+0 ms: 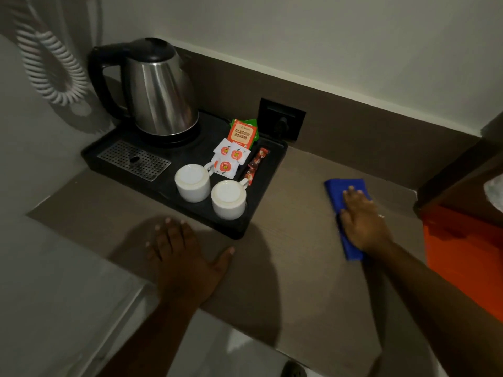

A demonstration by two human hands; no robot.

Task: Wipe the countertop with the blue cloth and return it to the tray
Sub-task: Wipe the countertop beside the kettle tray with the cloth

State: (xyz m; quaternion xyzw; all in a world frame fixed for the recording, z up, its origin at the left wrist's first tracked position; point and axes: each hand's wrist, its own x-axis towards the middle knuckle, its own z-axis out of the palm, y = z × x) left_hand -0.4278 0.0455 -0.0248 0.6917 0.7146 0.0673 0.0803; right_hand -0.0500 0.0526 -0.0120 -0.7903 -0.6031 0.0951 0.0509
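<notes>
Two hands lie flat and spread on our grey-brown table (pixel 299 268): the right hand (pixel 363 221) should press the folded blue cloth (pixel 343 191) evenly, sweeping overlapping strokes beside the black plastic tray (pixel 239 229), while the left hand (pixel 185 257) braces.

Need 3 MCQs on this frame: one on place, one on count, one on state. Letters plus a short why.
1. Where is the blue cloth?
A. in the tray
B. on the countertop, right of the tray
C. draped on the kettle

2. How many cups stand in the tray?
A. one
B. two
C. four

3. What is the left hand doing?
A. resting flat on the countertop
B. lifting a cup
C. gripping the kettle handle

Key:
1 B: the right hand presses the cloth flat on the countertop, clear of the tray.
2 B: two white cups, side by side at the tray's front.
3 A: palm down, fingers spread, holding nothing.
</notes>
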